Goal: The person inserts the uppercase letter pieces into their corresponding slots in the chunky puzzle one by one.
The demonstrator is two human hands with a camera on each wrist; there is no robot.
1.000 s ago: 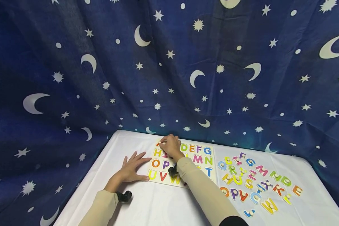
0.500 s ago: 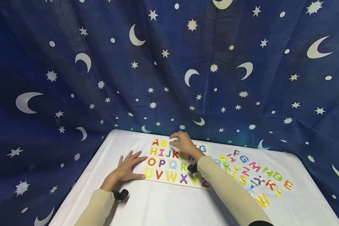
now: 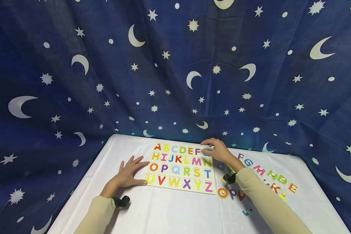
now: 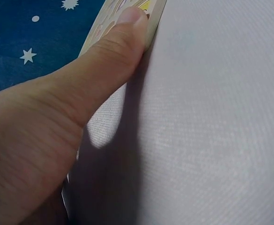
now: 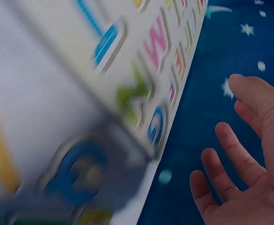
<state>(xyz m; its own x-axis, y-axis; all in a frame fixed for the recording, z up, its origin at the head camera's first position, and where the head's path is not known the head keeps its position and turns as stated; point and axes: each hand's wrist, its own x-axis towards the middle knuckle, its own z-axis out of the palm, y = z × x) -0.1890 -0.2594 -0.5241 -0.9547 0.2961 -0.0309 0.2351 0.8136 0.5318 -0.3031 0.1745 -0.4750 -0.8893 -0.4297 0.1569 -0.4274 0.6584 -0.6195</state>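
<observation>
While your left hand (image 3: 128, 174) touched the letter board (image 3: 181, 169), your right hand (image 3: 220, 152) hung by its G corner

Left fingers were spread, thumb on the lower-left corner; right fingers stood apart, loosely bent. Board lay flat on the white table (image 3: 163, 211).

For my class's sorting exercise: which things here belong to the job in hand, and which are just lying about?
Likely the job: letter board, loose letter pieces, left hand, right hand.

Just there: white tablecloth, starry curtain, black wrist devices.
</observation>
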